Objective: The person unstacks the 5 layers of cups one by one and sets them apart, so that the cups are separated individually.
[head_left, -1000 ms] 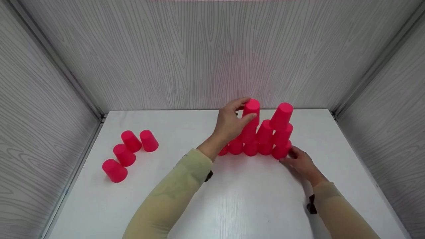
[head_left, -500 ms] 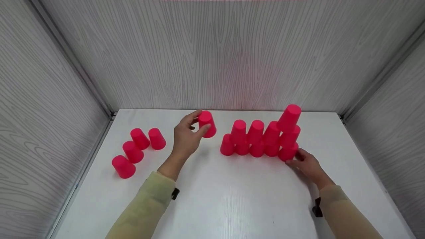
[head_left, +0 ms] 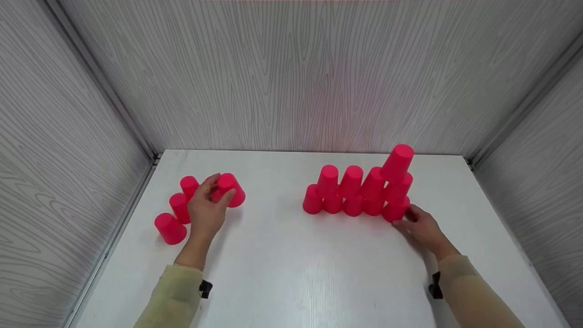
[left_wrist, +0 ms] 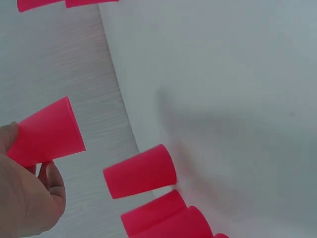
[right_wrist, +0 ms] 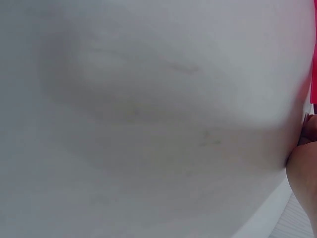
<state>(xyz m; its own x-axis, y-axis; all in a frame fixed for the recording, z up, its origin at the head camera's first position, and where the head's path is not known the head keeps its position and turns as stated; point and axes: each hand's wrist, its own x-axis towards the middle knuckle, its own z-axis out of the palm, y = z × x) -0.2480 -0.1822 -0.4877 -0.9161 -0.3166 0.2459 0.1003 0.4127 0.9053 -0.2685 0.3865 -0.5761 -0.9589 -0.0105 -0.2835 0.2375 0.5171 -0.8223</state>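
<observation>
My left hand (head_left: 207, 209) grips an upside-down pink cup (head_left: 231, 190) between thumb and fingers, with the cup raised over the left part of the table. In the left wrist view the held cup (left_wrist: 47, 133) hangs apart from a standing cup (left_wrist: 140, 171). On the right, several pink cups form a stack: a bottom row, a second row (head_left: 351, 181) and a single top cup (head_left: 398, 162) at its right end. My right hand (head_left: 423, 229) holds the rightmost bottom cup (head_left: 395, 209) low down, thumb in front. In the right wrist view only part of this hand (right_wrist: 303, 153) shows.
Upside-down cups stand at the left: a front cup (head_left: 170, 228), one behind it (head_left: 180, 208) and a farther one (head_left: 188, 185); another is mostly hidden behind my left hand. The white table (head_left: 296, 273) ends at a grey wood-grain back wall (head_left: 273, 91), with side walls left and right.
My left hand lifted the cup off the stack's second row and carried it left and down toward the loose cups. The right hand stayed at the stack's base.
</observation>
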